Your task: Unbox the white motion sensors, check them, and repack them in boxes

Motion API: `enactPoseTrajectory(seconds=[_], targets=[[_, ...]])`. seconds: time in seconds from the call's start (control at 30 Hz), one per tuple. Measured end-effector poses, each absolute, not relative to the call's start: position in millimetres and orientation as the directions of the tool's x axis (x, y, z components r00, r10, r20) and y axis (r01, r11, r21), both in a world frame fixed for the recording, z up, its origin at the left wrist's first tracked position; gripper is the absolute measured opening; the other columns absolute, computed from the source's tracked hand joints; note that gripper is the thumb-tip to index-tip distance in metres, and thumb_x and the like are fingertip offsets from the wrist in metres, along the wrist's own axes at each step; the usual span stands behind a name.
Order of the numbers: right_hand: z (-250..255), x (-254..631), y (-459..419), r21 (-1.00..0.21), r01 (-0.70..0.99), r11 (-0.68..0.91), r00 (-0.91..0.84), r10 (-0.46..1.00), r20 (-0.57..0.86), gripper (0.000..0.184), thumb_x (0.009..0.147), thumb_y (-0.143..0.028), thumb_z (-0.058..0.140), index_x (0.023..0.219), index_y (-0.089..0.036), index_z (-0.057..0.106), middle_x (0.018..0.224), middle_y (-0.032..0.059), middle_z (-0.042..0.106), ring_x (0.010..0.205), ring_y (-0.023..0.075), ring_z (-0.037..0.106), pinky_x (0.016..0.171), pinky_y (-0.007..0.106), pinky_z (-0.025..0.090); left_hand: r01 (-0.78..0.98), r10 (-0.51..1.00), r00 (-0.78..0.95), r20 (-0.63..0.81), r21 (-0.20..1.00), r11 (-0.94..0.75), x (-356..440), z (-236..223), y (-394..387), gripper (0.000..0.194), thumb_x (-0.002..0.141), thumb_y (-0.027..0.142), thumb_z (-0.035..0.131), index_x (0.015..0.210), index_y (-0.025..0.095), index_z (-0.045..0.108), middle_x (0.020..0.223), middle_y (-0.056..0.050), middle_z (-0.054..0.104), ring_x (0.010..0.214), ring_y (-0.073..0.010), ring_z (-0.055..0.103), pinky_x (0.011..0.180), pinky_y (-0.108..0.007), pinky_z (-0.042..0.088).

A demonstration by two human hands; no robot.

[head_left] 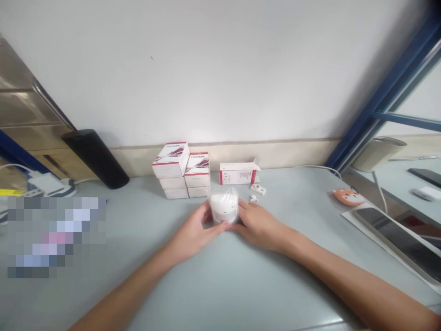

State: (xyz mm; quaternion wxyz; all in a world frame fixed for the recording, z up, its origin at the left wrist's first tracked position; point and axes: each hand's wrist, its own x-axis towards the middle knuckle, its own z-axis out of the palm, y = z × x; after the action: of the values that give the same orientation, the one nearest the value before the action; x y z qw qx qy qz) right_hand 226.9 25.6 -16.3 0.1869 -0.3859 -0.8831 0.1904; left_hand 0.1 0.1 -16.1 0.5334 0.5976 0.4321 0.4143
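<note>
A white rounded device in a clear plastic bag [224, 208] stands upright on the table in front of me. My left hand [195, 230] grips its left side, with the thumb across the front at the bottom. From the right, my right hand [260, 223] holds the other side, and the two thumbs nearly meet. The fingers behind the device are partly hidden. Just beyond my right hand lie a small white bracket [258, 189] and a tiny white part [253, 198]. Behind them an opened white and red box [237, 174] lies on its side with its flap out.
Several small white and red boxes [170, 161] are stacked near the wall. A black cylinder [99, 158] and a power strip [51, 186] are at the left. On the right are an orange animal-faced case [348, 196], a dark slab [396, 239] on white and a blue frame [375, 105].
</note>
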Motion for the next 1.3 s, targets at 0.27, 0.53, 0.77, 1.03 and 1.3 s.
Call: enactPoseTrajectory(seconds=[0.27,0.53,0.77,1.03,1.3], targets=[[3,230,20,-0.783,0.404,0.473,-0.625,0.768,0.141,0.041,0.104,-0.060,0.052,0.099,-0.021,0.064,0.089,0.0022,0.062,0.073,0.0171,0.053,0.068,0.031,0.045,-0.074,0.976,0.202,-0.076,0.993,0.092,-3,6,0,0.045,0.088,0.049,0.080,0.118,0.016,0.075,0.117,-0.014,0.080,0.109,-0.0343,0.074,0.094,-0.043,0.057],[13,237,30,-0.929,0.260,0.263,-0.586,0.808,0.064,0.045,0.101,-0.060,0.057,0.079,-0.021,0.057,0.074,-0.0033,0.046,0.069,0.0133,0.038,0.063,0.028,0.032,-0.398,0.962,0.247,-0.116,0.893,0.210,-3,12,3,0.042,0.096,0.038,0.073,0.133,0.018,0.067,0.139,-0.014,0.071,0.128,-0.0332,0.067,0.106,-0.045,0.055],[12,234,30,-0.986,0.125,0.114,-0.411,0.910,0.054,0.057,0.099,-0.070,0.054,0.069,-0.021,0.047,0.070,-0.0031,0.041,0.068,0.0137,0.037,0.066,0.029,0.031,-0.530,0.945,0.284,-0.165,0.794,0.297,0,21,-1,0.040,0.100,0.036,0.067,0.137,0.020,0.064,0.150,-0.012,0.064,0.142,-0.0325,0.058,0.114,-0.047,0.053],[10,221,17,-0.996,-0.085,-0.018,-0.455,0.890,0.022,0.049,0.095,-0.069,0.062,0.120,-0.027,0.059,0.108,0.0058,0.068,0.088,0.0202,0.067,0.077,0.036,0.054,-0.497,0.975,0.219,0.039,0.864,0.077,1,16,-1,0.049,0.099,0.028,0.071,0.146,0.027,0.056,0.145,-0.010,0.067,0.138,-0.0332,0.061,0.109,-0.050,0.056],[3,217,21,-0.967,-0.250,-0.055,-0.284,0.959,0.019,0.036,0.085,-0.045,0.084,0.086,-0.021,0.058,0.076,-0.0018,0.067,0.067,0.0139,0.063,0.069,0.031,0.049,-0.326,0.984,0.173,0.051,0.945,0.008,-2,4,2,0.082,0.092,0.030,0.078,0.159,0.038,0.031,0.142,-0.008,0.065,0.132,-0.0297,0.064,0.110,-0.049,0.055]])
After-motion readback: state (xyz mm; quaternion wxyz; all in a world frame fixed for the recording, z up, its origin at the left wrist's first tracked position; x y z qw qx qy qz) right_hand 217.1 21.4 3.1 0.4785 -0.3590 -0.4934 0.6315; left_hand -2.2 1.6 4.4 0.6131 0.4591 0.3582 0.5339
